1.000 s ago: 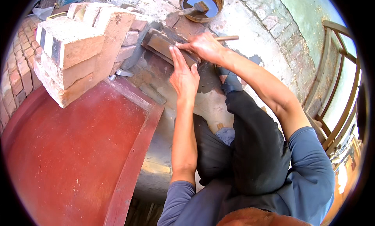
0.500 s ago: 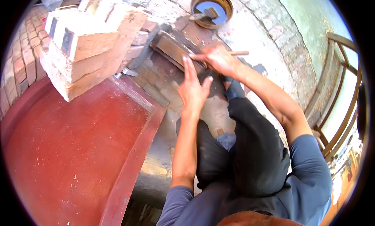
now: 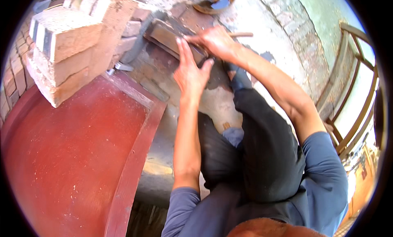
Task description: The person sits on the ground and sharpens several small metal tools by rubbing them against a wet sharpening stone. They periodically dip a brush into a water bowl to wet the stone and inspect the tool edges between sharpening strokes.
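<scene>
My right hand (image 3: 217, 42) is closed around a slim tool whose wooden handle (image 3: 243, 34) sticks out to the right. Its working end is hidden under my fingers. Beneath both hands lies a long, flat brown block (image 3: 164, 34), like a sharpening stone, in a dark frame on wet ground. My left hand (image 3: 190, 78) has its fingers stretched out and its thumb apart. Its fingertips rest at the near edge of the block, close to my right fingers; whether they press on the tool I cannot tell.
A round tub (image 3: 227, 6) of water with a brush across it stands beyond the block. Pale bricks (image 3: 77, 42) are stacked at the left, by a large red panel (image 3: 77, 155). A wooden frame (image 3: 342, 73) leans at the right.
The whole view has shifted, so things sit higher and further left. Both hands have slid slightly further away over the block, the tool still in my right hand.
</scene>
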The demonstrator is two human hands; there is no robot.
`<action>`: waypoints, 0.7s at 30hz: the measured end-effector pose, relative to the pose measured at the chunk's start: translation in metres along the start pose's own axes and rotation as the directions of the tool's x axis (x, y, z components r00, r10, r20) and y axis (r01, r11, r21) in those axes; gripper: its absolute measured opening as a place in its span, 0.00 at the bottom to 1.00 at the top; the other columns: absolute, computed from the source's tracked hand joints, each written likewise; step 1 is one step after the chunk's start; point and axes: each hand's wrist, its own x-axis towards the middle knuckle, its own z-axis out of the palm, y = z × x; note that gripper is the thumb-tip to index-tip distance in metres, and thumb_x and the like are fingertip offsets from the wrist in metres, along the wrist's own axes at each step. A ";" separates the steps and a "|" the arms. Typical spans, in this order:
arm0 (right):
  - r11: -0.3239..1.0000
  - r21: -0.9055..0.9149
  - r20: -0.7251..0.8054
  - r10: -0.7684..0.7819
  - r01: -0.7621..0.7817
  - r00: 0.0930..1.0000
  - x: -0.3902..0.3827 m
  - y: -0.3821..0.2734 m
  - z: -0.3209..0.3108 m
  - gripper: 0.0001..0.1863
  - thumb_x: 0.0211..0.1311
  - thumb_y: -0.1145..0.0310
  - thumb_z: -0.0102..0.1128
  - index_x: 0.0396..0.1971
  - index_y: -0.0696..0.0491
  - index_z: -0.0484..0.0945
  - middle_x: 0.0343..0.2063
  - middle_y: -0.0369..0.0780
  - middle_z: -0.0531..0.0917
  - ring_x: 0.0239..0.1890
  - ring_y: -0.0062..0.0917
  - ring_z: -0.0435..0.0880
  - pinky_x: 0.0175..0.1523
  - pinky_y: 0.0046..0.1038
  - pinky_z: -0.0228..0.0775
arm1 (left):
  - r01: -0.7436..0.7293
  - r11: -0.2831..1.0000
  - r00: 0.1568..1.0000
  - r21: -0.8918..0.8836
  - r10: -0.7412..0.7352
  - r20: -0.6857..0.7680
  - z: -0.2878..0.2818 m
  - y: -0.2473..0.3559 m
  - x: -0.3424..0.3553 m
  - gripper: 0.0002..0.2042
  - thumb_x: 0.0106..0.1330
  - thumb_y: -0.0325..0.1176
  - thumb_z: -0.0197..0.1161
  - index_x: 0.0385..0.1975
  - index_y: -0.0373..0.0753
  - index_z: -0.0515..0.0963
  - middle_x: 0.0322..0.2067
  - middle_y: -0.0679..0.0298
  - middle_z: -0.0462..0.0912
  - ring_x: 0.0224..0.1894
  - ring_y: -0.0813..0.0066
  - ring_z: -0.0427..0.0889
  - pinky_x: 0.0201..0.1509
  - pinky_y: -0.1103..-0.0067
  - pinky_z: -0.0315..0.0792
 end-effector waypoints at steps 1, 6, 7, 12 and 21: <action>1.000 0.004 -0.028 0.003 -0.003 1.000 0.003 0.005 0.002 0.26 0.59 0.65 0.65 0.60 0.40 0.87 0.23 0.41 0.84 0.28 0.39 0.88 0.32 0.42 0.77 | 0.027 0.999 1.000 0.033 -0.027 0.008 -0.006 0.009 0.006 0.54 0.60 0.53 0.77 0.82 0.36 0.53 0.82 0.49 0.56 0.68 0.45 0.79 0.64 0.60 0.79; 1.000 0.003 0.101 -0.002 0.002 0.995 -0.034 0.004 -0.005 0.26 0.60 0.66 0.65 0.60 0.37 0.88 0.24 0.40 0.84 0.29 0.38 0.88 0.33 0.41 0.78 | 0.058 0.998 0.986 0.005 -0.058 0.153 0.007 0.008 -0.024 0.59 0.58 0.56 0.78 0.83 0.36 0.51 0.83 0.49 0.53 0.67 0.42 0.80 0.63 0.58 0.80; 1.000 0.020 0.074 0.009 -0.010 0.997 -0.034 0.009 -0.003 0.23 0.60 0.64 0.65 0.57 0.38 0.90 0.23 0.41 0.84 0.29 0.39 0.88 0.34 0.41 0.79 | 0.068 0.998 0.983 0.001 -0.067 0.168 0.007 0.014 -0.023 0.59 0.57 0.56 0.78 0.83 0.36 0.51 0.83 0.49 0.52 0.67 0.42 0.80 0.63 0.58 0.80; 0.998 -0.052 0.027 0.018 -0.017 0.999 0.003 0.005 -0.002 0.24 0.60 0.67 0.64 0.58 0.39 0.88 0.25 0.45 0.87 0.31 0.40 0.89 0.32 0.42 0.77 | 0.007 1.000 1.000 0.023 -0.007 -0.030 0.002 0.009 0.005 0.57 0.59 0.56 0.77 0.82 0.35 0.52 0.81 0.47 0.57 0.67 0.43 0.80 0.66 0.59 0.78; 1.000 0.006 -0.032 0.023 -0.023 0.999 -0.003 -0.005 -0.004 0.19 0.63 0.64 0.63 0.53 0.43 0.89 0.24 0.43 0.86 0.30 0.41 0.89 0.32 0.41 0.77 | -0.007 0.998 0.998 0.059 0.010 -0.065 0.010 0.004 -0.002 0.60 0.57 0.56 0.79 0.83 0.36 0.50 0.82 0.48 0.55 0.70 0.45 0.78 0.64 0.58 0.80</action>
